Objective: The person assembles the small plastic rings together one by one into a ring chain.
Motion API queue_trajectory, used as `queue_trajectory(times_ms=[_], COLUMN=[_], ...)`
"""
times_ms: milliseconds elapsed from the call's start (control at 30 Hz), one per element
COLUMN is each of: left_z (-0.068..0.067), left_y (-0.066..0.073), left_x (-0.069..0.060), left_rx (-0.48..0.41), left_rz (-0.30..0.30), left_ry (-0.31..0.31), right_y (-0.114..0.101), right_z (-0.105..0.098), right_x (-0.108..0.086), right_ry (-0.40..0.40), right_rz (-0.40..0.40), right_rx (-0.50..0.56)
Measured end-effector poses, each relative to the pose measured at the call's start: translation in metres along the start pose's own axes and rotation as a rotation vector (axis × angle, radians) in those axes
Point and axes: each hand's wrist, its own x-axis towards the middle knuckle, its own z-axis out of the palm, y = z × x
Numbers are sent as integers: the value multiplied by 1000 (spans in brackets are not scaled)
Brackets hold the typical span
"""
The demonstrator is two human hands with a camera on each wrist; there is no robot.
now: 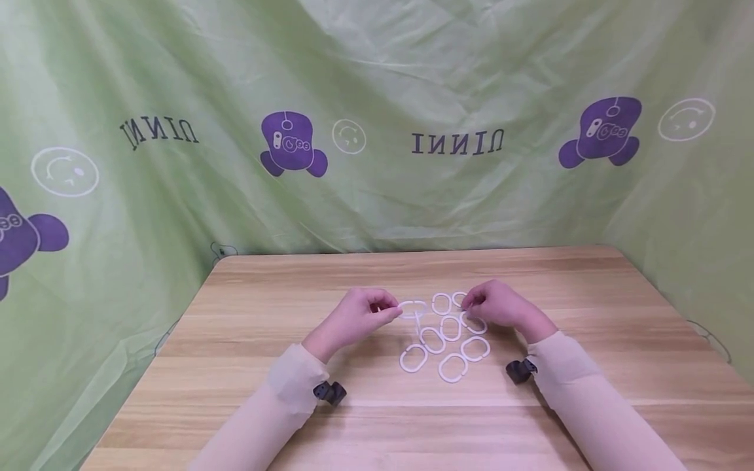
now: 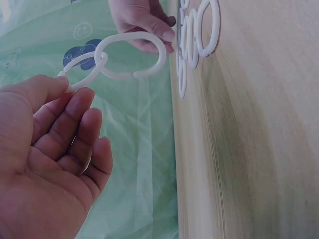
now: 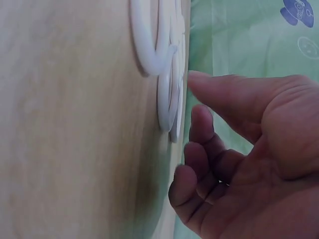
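Observation:
My left hand (image 1: 353, 319) pinches a white ring (image 1: 414, 302) between thumb and fingers, raised over the table. A second white ring (image 2: 130, 36) is linked through it and hangs loose. In the left wrist view the other fingers of the left hand (image 2: 55, 144) lie loosely bent. Over the right edge of a group of flat white rings (image 1: 453, 367) is my right hand (image 1: 501, 305), its fingertips at the upper right rings. The right wrist view shows that hand (image 3: 249, 139) with thumb and fingertips apart beside the rings (image 3: 144, 40); whether it touches one is unclear.
Several open-gapped white rings lie close together on the wooden table (image 1: 265, 373). A green curtain (image 1: 377, 196) with purple figures hangs behind the table's far edge. Small black devices sit at both wrists, and thin cables show near the table's sides.

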Motion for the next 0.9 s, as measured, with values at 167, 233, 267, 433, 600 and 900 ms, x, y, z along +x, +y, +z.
queue_trajectory(times_ms=[167,233,267,433,600,900], left_z=[-1,-2,-2,-2,-1,1], left_y=[1,1,2,1,1,-1], left_x=[0,0,0,0,0,0], left_rx=[-6,-5,-3,-7,-16,-24], left_rz=[-4,-5,-7,-11,-11,-37], left_ry=[-3,-4,-4,-10,-17,-5], right_y=[-6,-8,-9,-10,-11,-14], right_z=[2,3,3,5,7,7], right_x=[0,0,0,-2,-5,-3], right_ry=[-62,-73,-72,-81,-95,40], right_rz=[20,17,12,-7,-5,-37], right_rx=[-29,-61,-79,-150,-183,-131])
